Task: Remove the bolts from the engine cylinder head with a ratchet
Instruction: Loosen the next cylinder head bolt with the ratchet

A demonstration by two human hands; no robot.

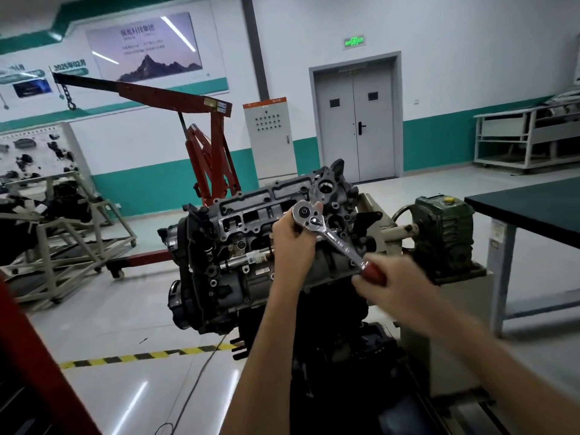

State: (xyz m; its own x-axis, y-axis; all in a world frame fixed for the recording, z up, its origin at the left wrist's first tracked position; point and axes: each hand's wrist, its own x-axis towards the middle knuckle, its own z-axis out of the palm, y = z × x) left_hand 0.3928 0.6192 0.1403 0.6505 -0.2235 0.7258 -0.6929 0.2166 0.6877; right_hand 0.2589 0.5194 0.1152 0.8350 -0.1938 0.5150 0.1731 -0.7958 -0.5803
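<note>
A grey engine with its cylinder head uppermost sits on a stand in the middle of the head view. A chrome ratchet with a red handle slants across its right part, head up and to the left. My left hand grips the ratchet just under its round head, one fingertip showing beside the head. My right hand is wrapped round the red handle at the lower right. The socket and any bolt beneath the ratchet head are hidden.
A red engine hoist stands behind the engine. A green gearbox on the stand sits to the right, beside a dark-topped table. A frame with engine parts is at left. Yellow-black tape marks the floor.
</note>
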